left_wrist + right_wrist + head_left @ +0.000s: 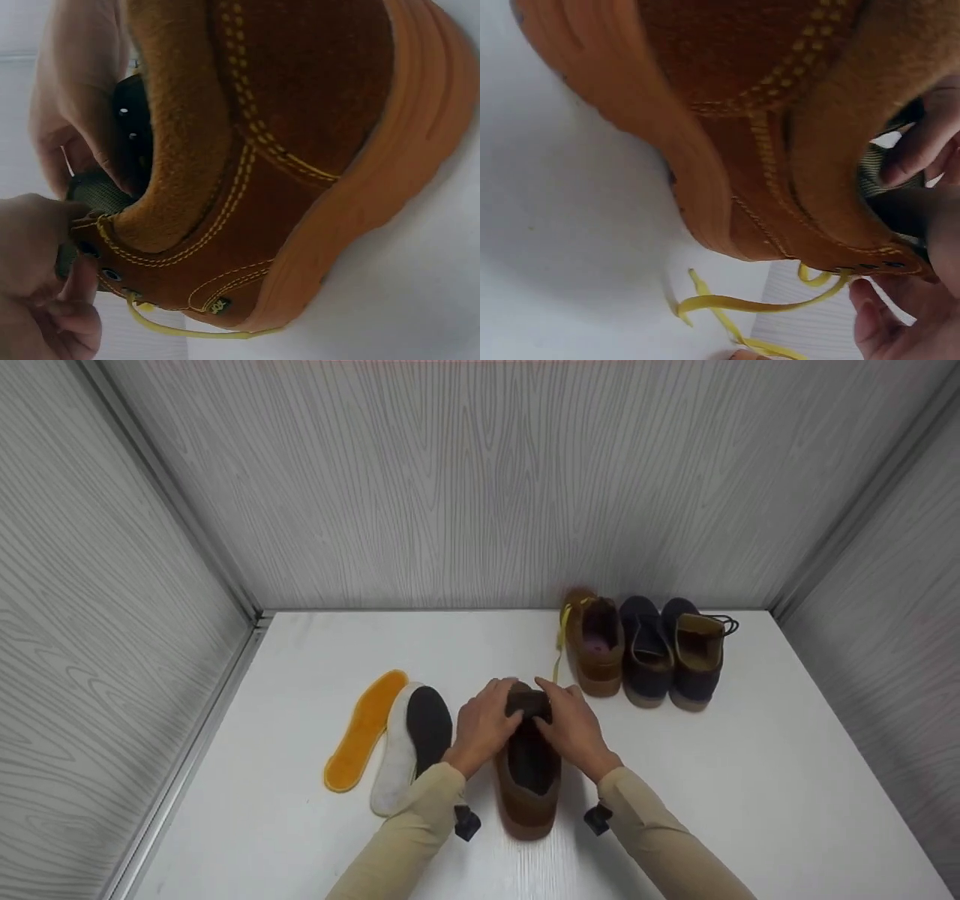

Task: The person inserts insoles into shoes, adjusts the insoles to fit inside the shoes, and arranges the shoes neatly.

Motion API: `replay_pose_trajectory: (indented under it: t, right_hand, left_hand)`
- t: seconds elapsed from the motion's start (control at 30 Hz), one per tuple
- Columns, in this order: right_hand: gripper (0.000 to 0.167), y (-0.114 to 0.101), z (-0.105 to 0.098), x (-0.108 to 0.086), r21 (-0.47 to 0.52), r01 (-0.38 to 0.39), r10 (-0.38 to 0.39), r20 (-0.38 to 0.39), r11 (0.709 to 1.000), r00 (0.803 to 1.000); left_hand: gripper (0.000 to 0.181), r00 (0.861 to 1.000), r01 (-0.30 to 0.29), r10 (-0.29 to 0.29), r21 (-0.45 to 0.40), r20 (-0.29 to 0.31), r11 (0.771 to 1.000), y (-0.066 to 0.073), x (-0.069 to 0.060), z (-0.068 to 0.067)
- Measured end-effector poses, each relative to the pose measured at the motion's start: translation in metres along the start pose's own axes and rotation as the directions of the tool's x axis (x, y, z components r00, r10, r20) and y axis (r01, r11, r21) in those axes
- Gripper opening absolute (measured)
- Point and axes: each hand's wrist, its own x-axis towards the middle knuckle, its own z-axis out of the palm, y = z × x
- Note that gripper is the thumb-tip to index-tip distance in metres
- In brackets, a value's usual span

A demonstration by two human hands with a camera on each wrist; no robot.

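1. The brown shoe (529,814) stands on the desk (712,787) at lower centre of the head frame, heel toward the bottom edge, its dark opening facing up.
2. The left hand (484,724) grips the left side of the opening, its fingers closed on the edge by the tongue (529,705).
3. The right hand (576,727) grips the right side likewise, fingers bent round the edge near the eyelets.
4. A yellow lace (739,303) trails from the eyelets, at lower centre of the right wrist frame.
5. Left of centre lie an orange insole (366,731), a white insole (392,772) and a black insole (430,726), side by side.
6. At upper right stand a second brown shoe (601,669) and two dark shoes (646,681), all in a row.
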Motion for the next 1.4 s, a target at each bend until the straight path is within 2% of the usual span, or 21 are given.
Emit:
replay_pose_trajectory:
  t: [0.07,0.13,0.23,0.37,0.47,0.57,0.73,1.07,1.23,1.4]
  right_hand:
    - [0.045,0.000,0.003,0.000,-0.028,0.037,-0.039,-0.049,0.999,0.998]
    - [0.033,0.000,0.005,-0.001,-0.053,0.070,-0.074,-0.092,0.996,0.993]
    - [0.023,0.000,0.006,-0.003,-0.101,0.101,-0.116,-0.144,0.990,0.983]
    - [0.022,-0.001,0.007,-0.008,-0.149,0.101,-0.127,-0.171,0.984,0.977]
    - [0.024,-0.001,0.009,-0.010,-0.170,0.105,-0.132,-0.157,0.980,0.979]
    - [0.027,-0.001,0.011,-0.011,-0.168,0.097,-0.118,-0.122,0.981,0.985]
    - [0.026,0.000,0.016,-0.012,-0.130,0.035,-0.041,-0.046,0.991,0.998]
    - [0.024,-0.003,0.019,-0.015,-0.127,-0.018,0.021,0.020,0.992,1.000]
    - [0.027,-0.004,0.018,-0.017,-0.197,0.014,-0.007,0.035,0.980,0.999]
    - [0.023,-0.004,0.019,-0.017,-0.210,0.052,-0.055,-0.007,0.976,0.998]
  left_hand:
    - [0.023,0.998,-0.016,0.018,0.035,-0.060,0.999,0.001,-0.002,0.000]
    - [0.013,0.995,-0.029,0.036,0.068,-0.095,0.997,0.003,-0.005,0.000]
    - [0.012,0.992,-0.052,0.066,0.133,-0.106,0.990,0.008,-0.011,-0.002]
    - [0.012,0.991,-0.080,0.100,0.200,-0.091,0.977,0.015,-0.018,0.000]
    - [0.014,0.991,-0.092,0.112,0.223,-0.078,0.970,0.017,-0.019,0.002]
    - [0.023,0.994,-0.084,0.098,0.224,-0.050,0.971,0.017,-0.019,0.003]
    - [0.036,0.997,-0.070,0.072,0.250,0.004,0.966,0.018,-0.018,0.004]
    - [0.029,0.989,-0.135,0.106,0.345,0.102,0.929,0.015,-0.020,0.005]
    - [0.028,0.979,-0.177,0.126,0.368,0.158,0.913,0.014,-0.021,0.009]
    - [0.034,0.983,-0.161,0.114,0.373,0.146,0.914,0.013,-0.019,0.011]
